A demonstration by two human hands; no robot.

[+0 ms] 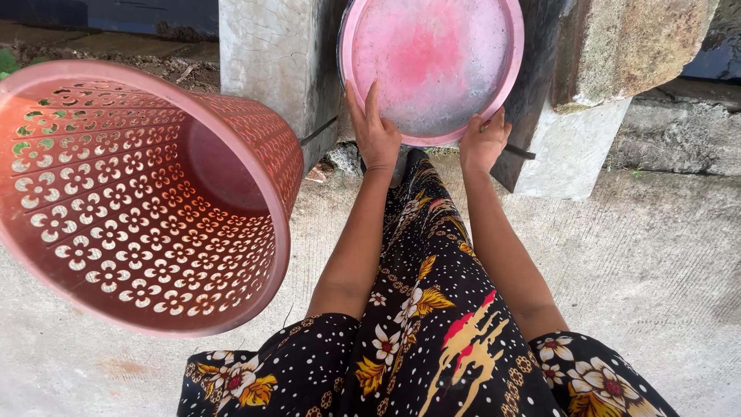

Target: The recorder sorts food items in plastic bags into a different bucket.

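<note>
While the pink perforated basket [147, 201] lies tipped at nine o'clock, the round pink tray [432, 66] leans at twelve against concrete blocks [278, 54]; left hand [376, 133] spread flat on it, right hand [483, 143] pinching its lower rim. Placement looks nearly finished.

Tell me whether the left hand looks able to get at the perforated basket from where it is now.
Probably yes. The left hand rests on the pink tray, and the red perforated basket lies on its side just to its left, with nothing between them.
</note>
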